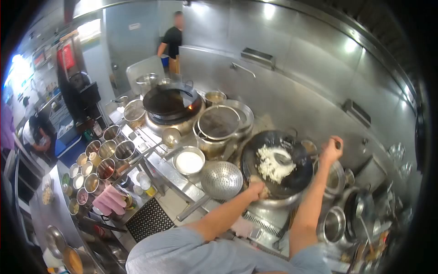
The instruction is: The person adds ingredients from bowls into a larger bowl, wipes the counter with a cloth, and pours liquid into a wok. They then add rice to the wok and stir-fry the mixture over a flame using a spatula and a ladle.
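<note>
A black wok (295, 177) sits on the burner in front of me, with a pile of white, rice-like food (269, 171) inside. At its near rim, my left hand (256, 188) is closed around a beige cloth (263, 192), pressed against the wok's edge. My right hand (332, 150), off to the right of the wok, grips the end of a long-handled ladle (284, 158). The ladle's head rests among the white food, and part of its handle is hard to make out against the dark wok.
A perforated strainer (221, 180) and a pot of white liquid (189, 162) lie left of the wok. Beyond are a stockpot (214, 146) and a second wok (168, 100) with flame beneath. Several metal containers (107, 150) stand left. A person (173, 42) is at the back.
</note>
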Demonstrator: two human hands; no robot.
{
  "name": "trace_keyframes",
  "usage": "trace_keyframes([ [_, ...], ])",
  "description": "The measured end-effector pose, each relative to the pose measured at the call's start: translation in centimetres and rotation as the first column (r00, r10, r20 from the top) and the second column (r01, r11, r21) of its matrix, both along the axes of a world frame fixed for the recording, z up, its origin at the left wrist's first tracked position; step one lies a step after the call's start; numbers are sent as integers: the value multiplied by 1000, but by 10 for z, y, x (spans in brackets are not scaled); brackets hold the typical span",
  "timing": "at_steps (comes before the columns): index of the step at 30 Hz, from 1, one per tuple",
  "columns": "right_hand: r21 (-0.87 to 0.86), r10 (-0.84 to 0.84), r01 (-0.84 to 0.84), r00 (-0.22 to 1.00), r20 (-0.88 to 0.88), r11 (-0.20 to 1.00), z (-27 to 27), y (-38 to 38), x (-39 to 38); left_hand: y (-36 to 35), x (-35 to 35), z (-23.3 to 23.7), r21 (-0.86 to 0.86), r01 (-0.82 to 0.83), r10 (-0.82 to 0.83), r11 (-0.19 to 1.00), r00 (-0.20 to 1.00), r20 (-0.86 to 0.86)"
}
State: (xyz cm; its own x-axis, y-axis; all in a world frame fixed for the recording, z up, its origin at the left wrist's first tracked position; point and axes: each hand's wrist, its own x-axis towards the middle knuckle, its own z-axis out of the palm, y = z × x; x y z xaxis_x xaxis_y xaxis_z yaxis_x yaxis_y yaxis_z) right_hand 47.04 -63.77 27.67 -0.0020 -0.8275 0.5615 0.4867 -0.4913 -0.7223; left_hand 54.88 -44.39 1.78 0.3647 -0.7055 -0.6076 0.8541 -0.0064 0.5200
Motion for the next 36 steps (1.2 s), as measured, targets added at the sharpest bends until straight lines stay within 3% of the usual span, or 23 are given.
trace_keyframes([
  [1, 32, 80, -81, 996, 37, 996, -6, 2, -1, -9, 6, -15, -9, 18, -19, 1000, 999, -45],
  [2, 36, 117, -119, 992, 42, 992, -9, 2, 4, -8, 4, -6, 29, -25, 24, 999, 999, 29],
  [3, 65, 119, -117, 992, -28, 991, -3, 16, 8, 2, 6, -2, -77, 59, -57, 995, 998, 22],
  [4, 109, 113, -102, 989, -99, 989, -1, 39, 9, 2, 7, -7, -79, 55, -57, 995, 998, -23],
  [5, 54, 64, -57, 988, -140, 997, 3, 63, 9, 4, 8, -20, -156, 63, -65, 986, 998, -10],
  [6, 74, 111, -106, 992, -59, 992, -5, 72, 11, 10, -13, -2, -94, -123, 124, 988, 992, 7],
  [7, 62, 96, -94, 995, -25, 994, -17, 68, 15, 15, -27, 4, -141, -219, 231, 965, 970, 75],
  [9, -18, 7, -8, 999, -33, 1000, -28, 39, 26, 54, -45, 37, -117, -43, 46, 992, 999, 18],
  [11, 199, 192, -165, 974, -121, 966, 25, 53, 17, 61, -53, 52, -137, 72, -73, 988, 997, 0],
  [13, 212, 266, -228, 948, -175, 950, 61, 62, 11, 66, -50, 68, -135, 73, -71, 988, 997, 22],
  [14, 235, 316, -268, 927, -201, 934, 65, 68, 15, 53, -38, 59, -119, 12, -15, 993, 1000, -19],
  [17, -6, 151, -157, 958, -242, 988, 33, 63, 37, 57, -37, 23, -200, -23, 31, 980, 999, 37],
  [18, -1, 119, -123, 961, -249, 992, 34, 56, 38, 63, -25, -41, -544, 162, -165, 823, 985, 44],
  [20, 92, 240, -225, 948, -209, 970, 70, 53, 24, 102, -59, -19, -281, 191, -196, 940, 981, 11],
  [22, 124, 328, -309, 928, -178, 943, 100, 56, 11, 121, -89, 29, 31, -26, 25, 999, 998, 55],
  [24, 69, 384, -378, 906, -175, 923, 108, 78, 0, 94, -66, 37, -220, 73, -67, 973, 997, 32],
  [26, 98, 404, -392, 886, -229, 915, 82, 93, 7, 49, -25, 16, -292, 81, -81, 953, 997, 11],
  [27, 145, 389, -361, 875, -289, 921, 52, 91, 16, 29, -11, 1, -246, 56, -61, 968, 998, -10],
  [29, 99, 329, -315, 917, -224, 944, 19, 70, 26, 63, -33, 25, -116, 31, -23, 993, 998, 64],
  [31, -9, 179, -183, 969, -172, 983, 34, 56, 24, 83, -55, 33, -126, -20, 35, 992, 992, 119],
  [33, 65, 222, -218, 973, -62, 974, 74, 23, 8, 96, -65, 45, -160, -112, 136, 981, 979, 149],
  [36, -9, 266, -266, 964, 16, 964, 127, 35, -11, 43, 1, -4, -275, 19, -2, 961, 998, 60],
])
